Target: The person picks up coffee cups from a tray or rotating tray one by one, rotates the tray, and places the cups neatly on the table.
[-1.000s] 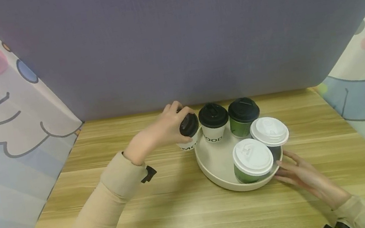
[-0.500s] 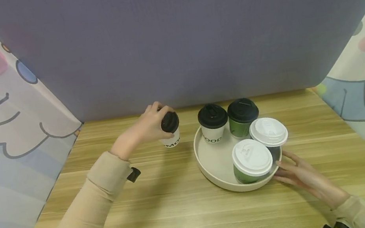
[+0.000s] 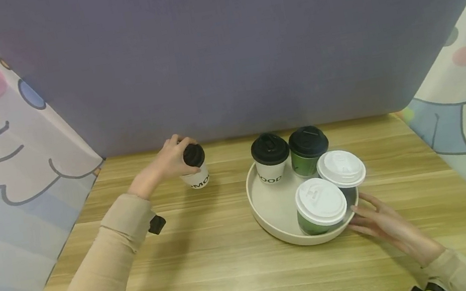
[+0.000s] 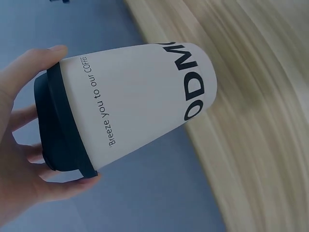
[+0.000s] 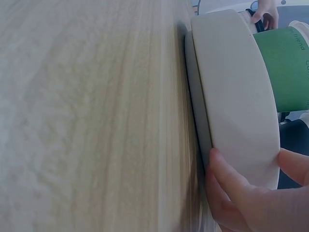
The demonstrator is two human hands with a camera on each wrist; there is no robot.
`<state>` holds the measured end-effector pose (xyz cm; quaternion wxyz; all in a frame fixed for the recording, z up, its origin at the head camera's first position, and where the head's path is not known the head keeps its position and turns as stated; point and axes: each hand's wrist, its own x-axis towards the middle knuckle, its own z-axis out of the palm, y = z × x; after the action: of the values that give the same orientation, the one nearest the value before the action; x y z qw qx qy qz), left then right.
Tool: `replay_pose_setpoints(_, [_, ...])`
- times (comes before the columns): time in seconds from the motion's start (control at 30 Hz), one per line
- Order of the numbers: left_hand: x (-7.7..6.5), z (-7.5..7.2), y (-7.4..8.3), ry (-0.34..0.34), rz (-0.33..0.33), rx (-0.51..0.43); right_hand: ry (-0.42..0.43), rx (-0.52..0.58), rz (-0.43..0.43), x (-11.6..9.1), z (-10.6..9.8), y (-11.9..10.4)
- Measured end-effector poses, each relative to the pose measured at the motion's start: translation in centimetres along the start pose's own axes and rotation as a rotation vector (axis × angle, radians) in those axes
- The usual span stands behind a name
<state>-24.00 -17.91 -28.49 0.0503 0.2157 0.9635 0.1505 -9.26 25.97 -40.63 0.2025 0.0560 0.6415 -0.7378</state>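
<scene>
"Where's the white cup (image 4: pixel 133 104) with the black lid (image 4: pixel 60 123)?"

"Left of the round tray (image 3: pixel 271 210), well apart from it. Whether its base touches the table (image 3: pixel 235 277), I can't tell."

"And the hands?"

"The left hand (image 3: pixel 171 160) grips the lid, digits curled around its edge. The right hand (image 3: pixel 388 228) pinches the tray's rim and outer wall, near four other lidded cups (image 3: pixel 311 224)."
</scene>
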Motion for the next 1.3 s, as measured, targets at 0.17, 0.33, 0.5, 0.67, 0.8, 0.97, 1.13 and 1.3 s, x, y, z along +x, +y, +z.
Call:
replay_pose_setpoints(0.17, [0.2,0.3,-1.6,0.012,-0.035,-0.001,0.000,0.018,0.001,0.0,0.0,0.0])
replay_pose_setpoints(0.33, [0.3,0.6,-2.9,0.027,-0.053,-0.015,-0.002,0.030,-0.006,0.0,0.1,-0.1])
replay_pose_setpoints(0.5, [0.4,0.8,-3.8,0.029,-0.071,-0.016,-0.005,0.027,-0.013,0.0,0.1,-0.1])
replay_pose_setpoints(0.67, [0.5,1.0,-4.4,0.020,-0.084,-0.027,-0.001,0.029,-0.014,0.1,0.0,-0.1])
replay_pose_setpoints(0.8, [0.5,1.1,-4.4,0.025,-0.095,-0.035,-0.001,0.038,-0.012,0.1,-0.1,0.0])
replay_pose_setpoints(0.97, [0.6,1.3,-4.5,0.032,-0.106,-0.034,0.000,0.031,-0.011,0.2,-0.2,0.0])
replay_pose_setpoints(1.13, [0.7,1.6,-4.6,0.027,-0.108,-0.045,-0.027,0.071,-0.013,0.3,-0.4,0.1])
replay_pose_setpoints(1.3, [0.8,1.9,-5.0,0.024,-0.112,-0.048,-0.045,0.104,-0.012,0.3,-0.6,0.2])
